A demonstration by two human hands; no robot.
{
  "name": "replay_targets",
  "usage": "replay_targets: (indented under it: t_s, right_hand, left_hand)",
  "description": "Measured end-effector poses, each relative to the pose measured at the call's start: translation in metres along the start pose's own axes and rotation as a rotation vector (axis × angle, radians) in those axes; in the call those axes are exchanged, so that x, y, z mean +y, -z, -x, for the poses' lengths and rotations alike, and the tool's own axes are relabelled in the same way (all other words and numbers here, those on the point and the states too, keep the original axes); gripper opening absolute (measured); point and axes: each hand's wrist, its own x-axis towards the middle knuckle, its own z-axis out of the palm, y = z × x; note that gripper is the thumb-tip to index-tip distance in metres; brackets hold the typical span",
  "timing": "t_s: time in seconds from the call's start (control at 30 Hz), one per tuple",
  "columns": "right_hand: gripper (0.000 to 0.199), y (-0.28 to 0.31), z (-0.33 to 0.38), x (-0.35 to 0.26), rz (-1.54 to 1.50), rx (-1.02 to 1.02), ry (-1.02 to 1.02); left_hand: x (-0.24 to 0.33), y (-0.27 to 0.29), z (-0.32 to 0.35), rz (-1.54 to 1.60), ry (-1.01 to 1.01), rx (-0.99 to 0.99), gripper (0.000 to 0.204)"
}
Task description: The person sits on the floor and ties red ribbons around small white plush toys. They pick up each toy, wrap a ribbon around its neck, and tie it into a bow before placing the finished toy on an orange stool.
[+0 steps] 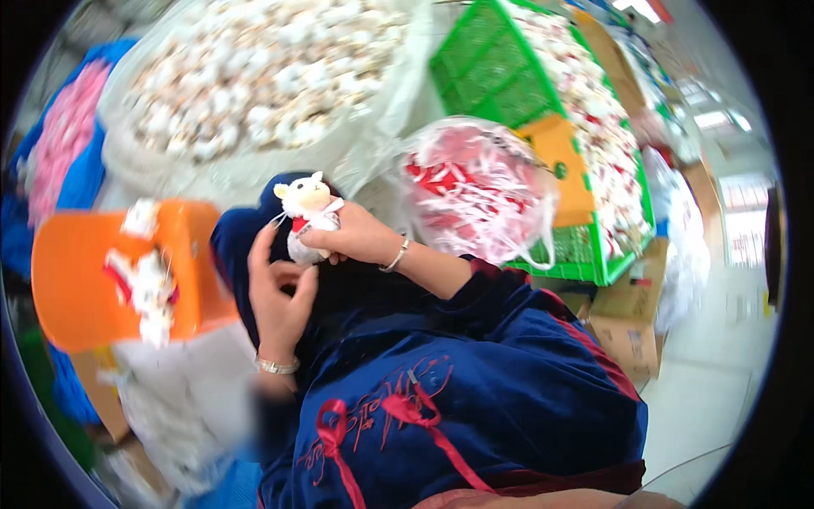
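My right hand (361,235) grips a small white plush toy (307,197) above my lap, thumb across its body. The toy has a cream muzzle, small ears and a red piece with white ribbon at its neck. Close to its left side is my left hand (281,293), index finger raised toward a thin pale strand (278,219) by the toy. Thumb and index finger are apart there, with the other fingers partly curled. Whether the left fingertip touches the strand I cannot tell. Several more white plush toys (153,286) lie on an orange plastic stool (72,280) at the left.
A large clear bag (127,157) of white and beige plush pieces stands ahead. Right of it are a bag of red and white ribbon pieces (475,191) and a green crate (492,72) with more plush. A cardboard box (623,331) stands at right, a pink pile (68,136) far left.
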Motion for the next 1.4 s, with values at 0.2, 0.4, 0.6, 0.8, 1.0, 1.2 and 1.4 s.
replay_targets:
  t_s: [0.2,0.4,0.6,0.8,1.0,1.2,1.4]
  right_hand:
    - [0.055,0.211,0.057,-0.061,-0.582,0.52,0.449]
    - [0.025,0.311,0.081,-0.007,-0.246,0.992,0.067]
    - [0.032,0.266,0.049,0.174,1.035,0.816,-0.135]
    - [0.026,0.259,0.041,0.166,0.96,0.787,-0.217]
    - [0.035,0.288,0.07,0.113,1.01,0.751,-0.331]
    - [0.038,0.291,0.095,0.064,1.031,0.591,-0.204]
    - [0.029,0.25,0.078,-0.025,0.668,0.269,-0.097]
  left_hand:
    - [-0.028,0.028,-0.001,-0.031,0.042,0.043,0.054]
    - [-0.035,0.032,0.0,-0.119,0.095,0.077,0.034]
    - [-0.049,0.035,-0.004,-0.108,0.114,0.012,0.019]
    - [-0.043,0.045,0.0,-0.1,0.106,0.014,0.015]
    - [-0.049,0.043,0.001,-0.05,0.063,0.011,0.013]
    - [-0.048,0.045,0.002,-0.06,0.061,0.018,0.013]
    - [-0.045,0.049,0.0,-0.05,0.095,0.002,0.015]
